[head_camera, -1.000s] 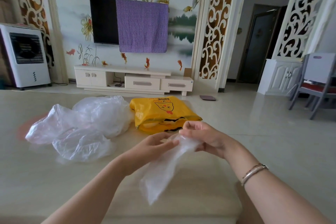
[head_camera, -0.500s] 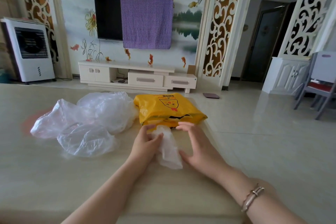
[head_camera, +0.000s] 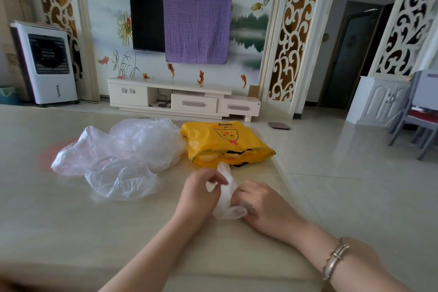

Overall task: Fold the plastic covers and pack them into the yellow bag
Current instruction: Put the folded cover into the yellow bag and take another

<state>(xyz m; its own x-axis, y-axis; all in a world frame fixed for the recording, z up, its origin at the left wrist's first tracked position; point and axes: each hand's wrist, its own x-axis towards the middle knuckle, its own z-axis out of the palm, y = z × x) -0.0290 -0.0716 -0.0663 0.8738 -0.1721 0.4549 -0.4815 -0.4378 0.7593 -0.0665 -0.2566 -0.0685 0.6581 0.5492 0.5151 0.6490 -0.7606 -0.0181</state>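
Note:
A yellow bag [head_camera: 227,142] with a cartoon face lies flat on the beige table [head_camera: 71,232], its mouth facing me. Just in front of it I hold a small, narrow-folded clear plastic cover [head_camera: 225,197]. My left hand [head_camera: 201,187] grips its upper part with curled fingers. Against the cover's lower right side my right hand [head_camera: 258,204] pinches the plastic down near the table top. Left of the bag sits a heap of loose, crumpled plastic covers [head_camera: 123,156].
The table's right edge runs just past the bag, with shiny tiled floor beyond. A chair [head_camera: 419,116] stands at the far right. A TV stand [head_camera: 182,99] and a white air cooler [head_camera: 47,61] line the far wall.
The cover hung in the air between both hands, then was laid on the table. It has since been folded into a smaller bundle, and both hands have closed on it.

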